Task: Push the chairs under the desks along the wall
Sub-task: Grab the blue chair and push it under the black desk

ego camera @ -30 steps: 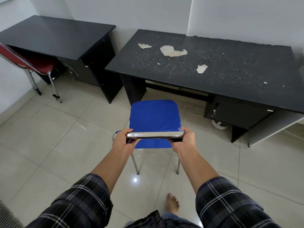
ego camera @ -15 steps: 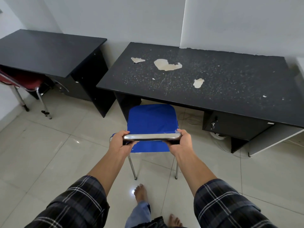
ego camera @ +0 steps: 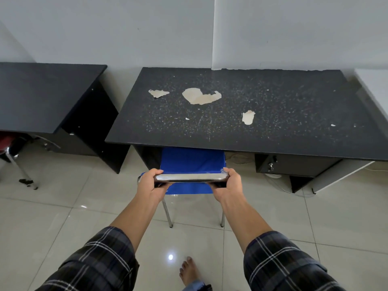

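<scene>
Left grip [ego camera: 151,183] and right grip [ego camera: 228,183] clasped the chrome-railed blue fabric chair [ego camera: 192,159]; if pushed fully in, knuckles risked jamming against the chipped black tabletop [ego camera: 273,131] edge

Bright blue on the chair seat [ego camera: 192,162], shiny silver on its top bar [ego camera: 191,177] and legs [ego camera: 169,215]. Black on the near tabletop [ego camera: 283,106], sprinkled with white specks and broken by beige peeled patches [ego camera: 201,96]. Plain black on the left tabletop [ego camera: 42,95]. Dark red on the second chair [ego camera: 5,137] below it. Dark grey plaid with white lines on both sleeves [ego camera: 94,263]. Pale beige, glossy, on the floor tiles [ego camera: 52,217].
</scene>
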Demonstrator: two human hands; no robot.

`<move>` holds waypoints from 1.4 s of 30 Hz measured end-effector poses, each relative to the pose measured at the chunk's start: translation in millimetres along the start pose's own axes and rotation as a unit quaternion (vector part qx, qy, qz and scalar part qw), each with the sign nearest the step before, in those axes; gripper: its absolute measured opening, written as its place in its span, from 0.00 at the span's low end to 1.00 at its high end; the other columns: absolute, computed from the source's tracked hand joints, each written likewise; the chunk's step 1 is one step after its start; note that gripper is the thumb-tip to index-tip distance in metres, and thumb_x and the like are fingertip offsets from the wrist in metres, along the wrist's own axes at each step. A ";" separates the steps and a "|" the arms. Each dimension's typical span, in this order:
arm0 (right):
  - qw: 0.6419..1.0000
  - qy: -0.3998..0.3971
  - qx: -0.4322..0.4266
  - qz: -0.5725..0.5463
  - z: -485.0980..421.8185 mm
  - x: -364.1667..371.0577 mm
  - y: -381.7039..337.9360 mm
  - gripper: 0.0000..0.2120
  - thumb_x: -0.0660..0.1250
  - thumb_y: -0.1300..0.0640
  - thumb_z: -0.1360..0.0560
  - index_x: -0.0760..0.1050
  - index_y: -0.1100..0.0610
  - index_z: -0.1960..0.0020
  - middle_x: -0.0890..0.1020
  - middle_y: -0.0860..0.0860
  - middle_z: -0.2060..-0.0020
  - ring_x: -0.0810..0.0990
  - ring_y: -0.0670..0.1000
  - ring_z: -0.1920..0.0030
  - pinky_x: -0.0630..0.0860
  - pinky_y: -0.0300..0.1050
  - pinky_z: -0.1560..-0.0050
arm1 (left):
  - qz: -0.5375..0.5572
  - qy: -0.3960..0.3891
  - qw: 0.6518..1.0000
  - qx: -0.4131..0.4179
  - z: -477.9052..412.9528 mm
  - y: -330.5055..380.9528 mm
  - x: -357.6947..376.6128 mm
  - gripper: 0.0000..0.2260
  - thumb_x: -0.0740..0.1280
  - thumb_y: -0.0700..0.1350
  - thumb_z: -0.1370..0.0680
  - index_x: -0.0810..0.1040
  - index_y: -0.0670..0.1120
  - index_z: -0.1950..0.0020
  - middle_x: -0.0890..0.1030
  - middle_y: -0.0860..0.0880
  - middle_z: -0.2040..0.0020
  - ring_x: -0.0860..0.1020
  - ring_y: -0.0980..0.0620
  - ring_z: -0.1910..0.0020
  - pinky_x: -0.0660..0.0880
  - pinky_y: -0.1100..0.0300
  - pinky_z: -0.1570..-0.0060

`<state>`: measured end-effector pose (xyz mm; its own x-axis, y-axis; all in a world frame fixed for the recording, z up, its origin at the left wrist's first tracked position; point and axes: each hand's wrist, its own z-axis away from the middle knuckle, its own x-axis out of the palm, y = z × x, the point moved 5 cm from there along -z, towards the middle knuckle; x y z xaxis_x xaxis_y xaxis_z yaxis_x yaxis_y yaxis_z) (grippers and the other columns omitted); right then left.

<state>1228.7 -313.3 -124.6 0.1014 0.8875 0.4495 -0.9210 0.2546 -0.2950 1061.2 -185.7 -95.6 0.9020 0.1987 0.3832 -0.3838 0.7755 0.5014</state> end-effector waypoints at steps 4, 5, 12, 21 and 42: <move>1.000 0.008 -0.005 -0.012 -9.6 18.4 3.4 0.07 0.68 0.64 0.27 0.76 0.61 0.50 0.79 0.60 0.47 0.80 0.63 0.48 0.81 0.65 0.52 | -0.012 -0.015 1.000 -0.005 -17.9 18.6 15.2 0.05 0.64 0.30 0.25 0.72 0.39 0.53 0.73 0.38 0.51 0.74 0.36 0.44 0.74 0.40 0.65; 1.000 0.009 -0.009 -0.018 -12.4 23.6 5.0 0.07 0.68 0.64 0.27 0.76 0.61 0.49 0.79 0.60 0.47 0.80 0.63 0.48 0.81 0.66 0.52 | -0.018 -0.015 1.000 -0.007 -22.9 24.1 18.5 0.06 0.64 0.30 0.25 0.72 0.39 0.53 0.73 0.38 0.51 0.74 0.36 0.45 0.75 0.39 0.64; 0.998 0.012 -0.017 -0.051 -27.1 51.8 14.9 0.07 0.68 0.64 0.26 0.75 0.62 0.48 0.79 0.61 0.47 0.80 0.63 0.48 0.79 0.67 0.42 | -0.039 -0.021 0.999 -0.006 -53.2 56.1 32.7 0.08 0.63 0.29 0.26 0.70 0.40 0.51 0.72 0.38 0.52 0.75 0.37 0.51 0.76 0.35 0.58; 0.999 0.029 -0.024 -0.029 -43.0 83.1 11.4 0.08 0.68 0.63 0.25 0.76 0.61 0.47 0.79 0.61 0.50 0.80 0.64 0.50 0.80 0.66 0.45 | -0.053 -0.031 0.998 0.010 -74.0 78.9 51.7 0.07 0.63 0.29 0.26 0.72 0.38 0.52 0.73 0.39 0.53 0.75 0.37 0.49 0.76 0.37 0.63; 0.999 0.037 -0.021 0.018 -64.1 97.8 -0.3 0.09 0.71 0.59 0.25 0.76 0.61 0.47 0.79 0.61 0.49 0.81 0.63 0.44 0.80 0.64 0.44 | -0.084 -0.049 0.995 0.024 -96.9 77.1 61.7 0.05 0.65 0.34 0.25 0.73 0.39 0.61 0.74 0.41 0.60 0.75 0.40 0.52 0.76 0.39 0.43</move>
<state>1263.1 -202.0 -134.6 0.0980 0.9219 0.3749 -0.9081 0.2370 -0.3452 1106.4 -55.5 -108.5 0.9316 0.0073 0.3634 -0.2400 0.7633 0.5998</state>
